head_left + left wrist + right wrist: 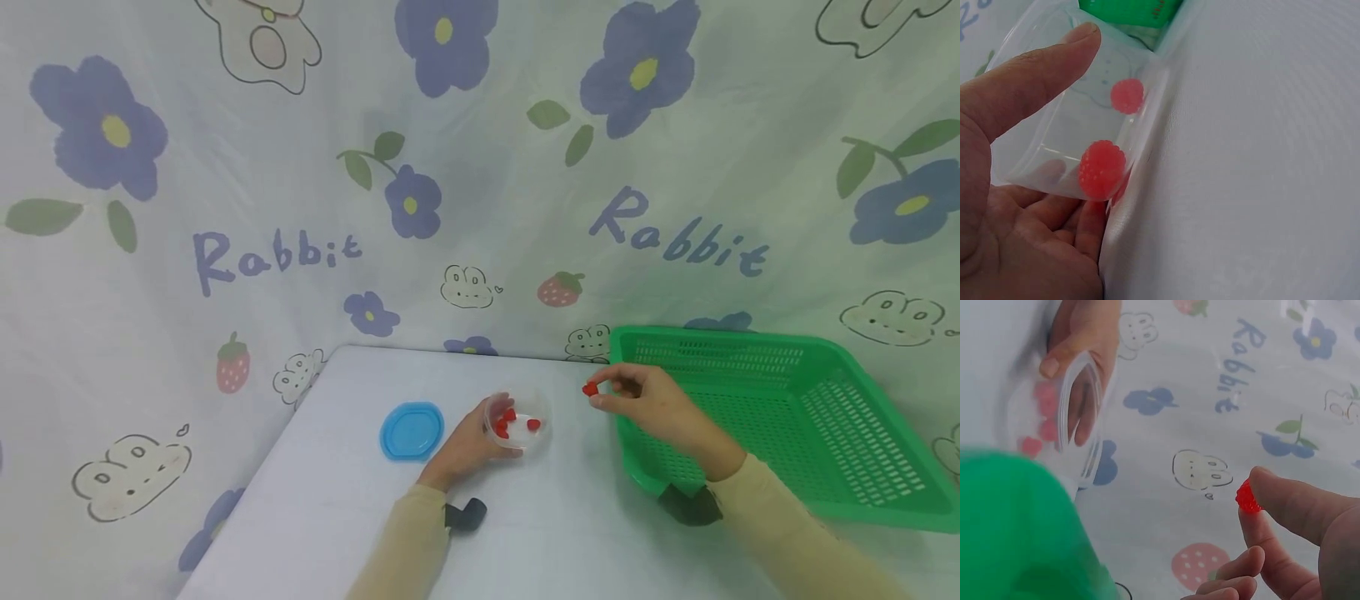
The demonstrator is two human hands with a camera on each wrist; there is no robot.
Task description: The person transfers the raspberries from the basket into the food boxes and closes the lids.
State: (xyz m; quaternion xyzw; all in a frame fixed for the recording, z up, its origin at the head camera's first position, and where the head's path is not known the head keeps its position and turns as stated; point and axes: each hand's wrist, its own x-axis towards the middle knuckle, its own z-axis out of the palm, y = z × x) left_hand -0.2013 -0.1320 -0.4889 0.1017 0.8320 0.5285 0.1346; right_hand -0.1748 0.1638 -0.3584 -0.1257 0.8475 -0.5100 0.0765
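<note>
A clear round plastic tub [542, 435] stands on the white table with several red raspberries [1102, 170] inside. My left hand [471, 442] grips the tub from its left side, the thumb on the near wall and the fingers round the far one. Between thumb and forefinger, my right hand [651, 406] pinches one red raspberry [1247, 497], held in the air right of the tub by the green basket's left rim. The tub's lid is off; a blue lid [412, 431] lies flat to the left of the left hand.
A large green plastic basket [750, 340] takes up the table's right side, under the right forearm; its visible floor shows only green mesh. Behind the table [322, 533] hangs a white cloth [495, 192] printed with flowers and rabbits.
</note>
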